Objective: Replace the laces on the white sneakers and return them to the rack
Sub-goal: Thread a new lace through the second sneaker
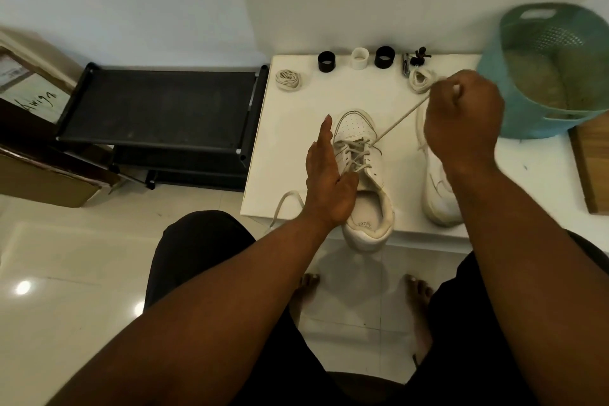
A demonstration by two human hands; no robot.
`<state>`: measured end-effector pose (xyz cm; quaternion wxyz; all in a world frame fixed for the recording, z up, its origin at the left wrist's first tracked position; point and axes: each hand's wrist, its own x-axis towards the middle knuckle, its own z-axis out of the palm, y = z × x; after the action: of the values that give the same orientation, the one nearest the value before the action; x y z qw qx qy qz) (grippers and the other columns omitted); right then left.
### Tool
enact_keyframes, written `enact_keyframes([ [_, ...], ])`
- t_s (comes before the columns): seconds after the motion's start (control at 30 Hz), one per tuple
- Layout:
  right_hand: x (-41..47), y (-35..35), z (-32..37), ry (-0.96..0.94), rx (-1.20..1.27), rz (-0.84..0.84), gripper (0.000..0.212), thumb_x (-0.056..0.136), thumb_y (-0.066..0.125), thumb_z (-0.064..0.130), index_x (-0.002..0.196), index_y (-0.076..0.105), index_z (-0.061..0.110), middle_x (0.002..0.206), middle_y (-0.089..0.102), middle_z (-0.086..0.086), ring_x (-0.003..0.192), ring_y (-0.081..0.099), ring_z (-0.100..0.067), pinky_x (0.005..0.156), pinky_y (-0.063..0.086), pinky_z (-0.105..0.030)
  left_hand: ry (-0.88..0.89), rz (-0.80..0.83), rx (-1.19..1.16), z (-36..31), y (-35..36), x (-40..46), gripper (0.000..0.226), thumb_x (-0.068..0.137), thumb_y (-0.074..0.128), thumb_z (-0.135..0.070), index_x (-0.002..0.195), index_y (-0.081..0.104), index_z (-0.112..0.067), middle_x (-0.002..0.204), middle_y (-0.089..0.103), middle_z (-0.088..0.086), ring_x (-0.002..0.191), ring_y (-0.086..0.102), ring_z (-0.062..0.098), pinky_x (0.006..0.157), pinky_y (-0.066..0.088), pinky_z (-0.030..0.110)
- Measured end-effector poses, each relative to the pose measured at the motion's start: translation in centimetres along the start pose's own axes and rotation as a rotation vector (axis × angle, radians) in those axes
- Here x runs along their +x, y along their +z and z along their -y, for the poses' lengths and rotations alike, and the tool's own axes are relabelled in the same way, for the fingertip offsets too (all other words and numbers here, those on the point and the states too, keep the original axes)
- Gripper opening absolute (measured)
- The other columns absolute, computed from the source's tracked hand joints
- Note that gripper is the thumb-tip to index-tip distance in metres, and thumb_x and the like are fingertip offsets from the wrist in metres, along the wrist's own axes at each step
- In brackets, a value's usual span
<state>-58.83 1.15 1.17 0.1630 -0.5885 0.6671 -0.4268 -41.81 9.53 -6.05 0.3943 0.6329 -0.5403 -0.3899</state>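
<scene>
The rack (158,105) stands left of the worktop (296,115). The left hand (326,181) lies nearly flat, fingers (324,132) straight, pressing the near sneaker (362,175), whose heel overhangs the edge. The right hand (461,119) has its fingers curled round the taut lace (402,119), covering the other sneaker (438,194). A hard tug might drag the shoe off or pull a loose end through the eyelets

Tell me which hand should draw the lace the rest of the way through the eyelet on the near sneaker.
The right hand. It already pinches the lace, drawn taut from the sneaker toward the far right. The left hand lies flat against the sneaker's side with fingers straight, steadying it, so it is probably best left there.
</scene>
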Motion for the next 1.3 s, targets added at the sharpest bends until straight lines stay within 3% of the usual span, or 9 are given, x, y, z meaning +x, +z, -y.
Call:
enact_keyframes([
  [0.13, -0.1, -0.9, 0.6, -0.039, 0.421, -0.262, 0.037, 0.096, 0.047, 0.015, 0.065, 0.034, 0.030, 0.054, 0.034, 0.016, 0.053, 0.031, -0.001, 0.055, 0.026, -0.020, -0.034, 0.003, -0.030, -0.4, 0.1, -0.2, 0.094, 0.078, 0.049, -0.018, 0.162, 0.009, -0.033, 0.163, 0.027, -0.005, 0.147, 0.025, 0.019, 0.123, 0.022, 0.054],
  [0.4, -0.4, -0.9, 1.0, -0.149, 0.459, -0.429, 0.034, 0.105, 0.048, 0.017, 0.076, 0.040, 0.034, 0.062, 0.037, 0.017, 0.058, 0.037, -0.001, 0.060, 0.033, -0.023, -0.035, 0.005, -0.021, -0.1, 0.2, -0.1, 0.095, 0.080, 0.055, -0.019, 0.162, 0.009, -0.033, 0.162, 0.027, -0.005, 0.145, 0.025, 0.015, 0.122, 0.023, 0.048],
  [0.57, -0.3, -0.4, -0.7, -0.153, -0.162, 0.235, 0.047, 0.092, 0.053, 0.065, 0.094, 0.078, 0.024, 0.091, 0.074, 0.003, 0.089, 0.067, -0.015, 0.077, 0.047, -0.029, -0.018, -0.055, -0.043, 0.0, -0.8, 1.0, 0.096, 0.079, 0.067, -0.054, 0.159, 0.016, -0.042, 0.161, 0.030, -0.006, 0.149, 0.026, 0.017, 0.120, 0.027, 0.050],
  [0.67, -1.1, 0.2, -1.1, -0.092, -0.349, 0.285, 0.060, 0.093, 0.042, 0.073, 0.116, 0.074, 0.027, 0.116, 0.069, -0.009, 0.108, 0.064, -0.027, 0.088, 0.048, -0.036, -0.063, -0.158, -0.122, -0.8, -1.8, 2.3, 0.066, 0.093, 0.052, -0.064, 0.152, 0.041, -0.036, 0.153, 0.043, -0.011, 0.145, 0.035, 0.010, 0.120, 0.034, 0.048],
  [0.87, -1.2, 0.0, 0.0, -0.244, -0.037, -0.006, 0.045, 0.099, 0.045, 0.030, 0.139, 0.053, 0.010, 0.126, 0.055, -0.015, 0.115, 0.053, -0.025, 0.096, 0.041, -0.032, 0.046, -0.206, -0.151, -3.6, -2.3, 3.2, 0.030, 0.103, 0.056, -0.037, 0.120, 0.073, -0.017, 0.117, 0.071, -0.010, 0.112, 0.063, 0.001, 0.097, 0.050, 0.021],
  [1.0, -2.4, 1.1, 0.9, -0.224, 0.392, 0.423, 0.073, 0.101, 0.031, 0.066, 0.160, 0.013, 0.026, 0.125, 0.056, -0.010, 0.104, 0.053, -0.011, 0.091, 0.048, -0.039, 0.176, -0.025, -0.107, -5.0, -2.0, 3.4, 0.013, 0.096, 0.069, -0.029, 0.104, 0.077, -0.022, 0.100, 0.075, -0.011, 0.086, 0.068, 0.004, 0.077, 0.053, 0.023],
  [1.1, -3.2, 1.9, 1.1, -0.247, 0.526, 0.582, 0.095, 0.088, 0.024, 0.083, 0.161, -0.005, 0.029, 0.110, 0.057, -0.014, 0.091, 0.060, -0.009, 0.077, 0.049, -0.021, 0.226, 0.059, -0.043, -5.3, -1.8, 3.5, 0.007, 0.090, 0.076, -0.020, 0.095, 0.080, -0.022, 0.093, 0.075, -0.008, 0.081, 0.066, 0.008, 0.070, 0.055, 0.026],
  [1.2, -3.3, 2.0, 1.0, -0.211, 0.553, 0.604, 0.080, 0.094, 0.024, 0.074, 0.158, -0.003, 0.034, 0.108, 0.056, -0.021, 0.071, 0.055, 0.003, 0.066, 0.042, -0.009, 0.243, 0.068, 0.013, -5.0, -2.0, 3.9, 0.006, 0.089, 0.076, -0.018, 0.090, 0.080, -0.022, 0.087, 0.073, -0.009, 0.079, 0.065, 0.008, 0.072, 0.054, 0.027],
  [1.3, -2.7, 2.1, 0.2, -0.046, 0.515, 0.613, 0.044, 0.104, 0.042, 0.046, 0.146, 0.037, 0.034, 0.098, 0.060, -0.011, 0.071, 0.056, -0.001, 0.067, 0.046, -0.025, 0.225, 0.052, 0.091, -4.8, -2.2, 4.4, 0.007, 0.093, 0.072, -0.019, 0.087, 0.072, -0.021, 0.085, 0.066, -0.012, 0.076, 0.059, -0.001, 0.071, 0.044, 0.010],
])
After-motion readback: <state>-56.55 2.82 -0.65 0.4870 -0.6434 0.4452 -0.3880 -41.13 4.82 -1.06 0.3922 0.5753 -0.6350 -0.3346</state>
